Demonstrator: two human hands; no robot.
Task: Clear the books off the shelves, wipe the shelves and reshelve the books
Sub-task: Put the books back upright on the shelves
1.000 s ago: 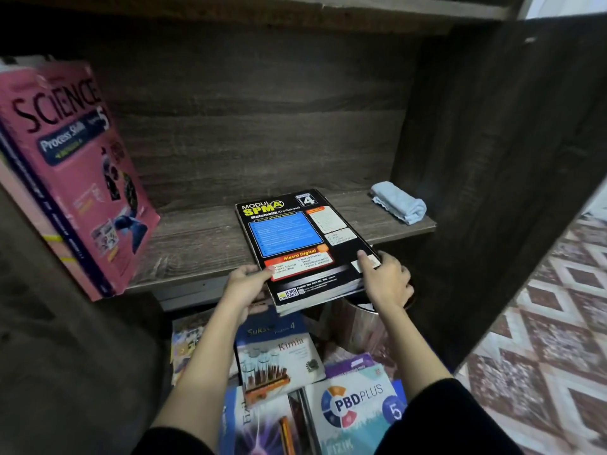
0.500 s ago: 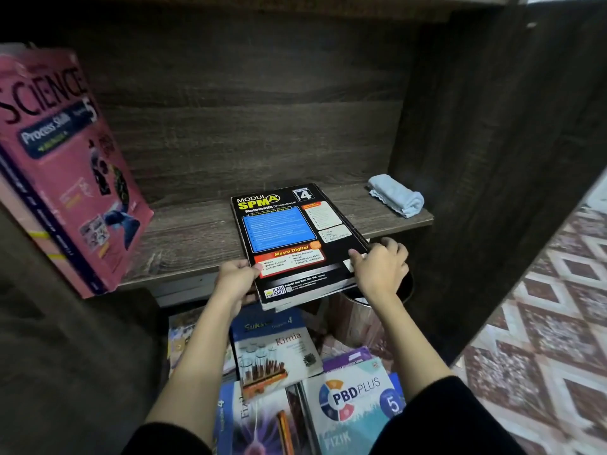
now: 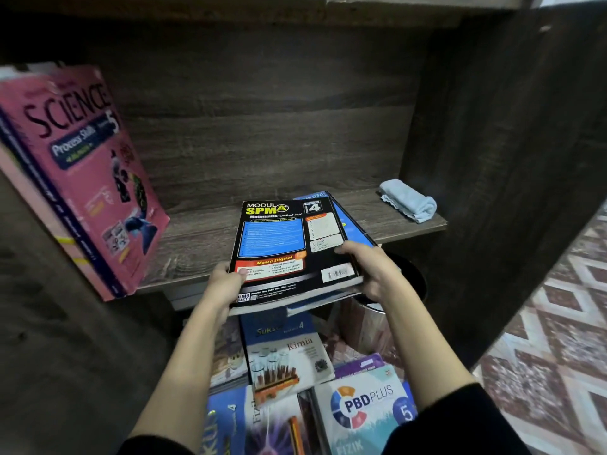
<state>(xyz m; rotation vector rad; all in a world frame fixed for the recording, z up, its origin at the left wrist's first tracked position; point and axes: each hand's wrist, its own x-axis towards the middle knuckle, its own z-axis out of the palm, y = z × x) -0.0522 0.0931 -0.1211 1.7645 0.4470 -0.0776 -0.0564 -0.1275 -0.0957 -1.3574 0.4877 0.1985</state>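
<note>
Head view: a stack of books (image 3: 285, 244) juts past the front edge of the shelf (image 3: 197, 238), mid-shelf, with the left hand (image 3: 226, 285) and right hand (image 3: 372, 270) gripping its near corners with curled fingers. Bare board on either side reaches pink books (image 3: 85, 178) leaning at the shelf's left end and a cloth (image 3: 409, 200) at its right.

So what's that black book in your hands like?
The black book has a glossy cover with yellow SPM letters, a blue panel, an orange-red band, a white barcode patch and a 4 in one corner. It lies on a blue book, far end over the shelf, near end sticking out past the edge. The left hand grips its near left corner, the right hand its right edge.
</note>
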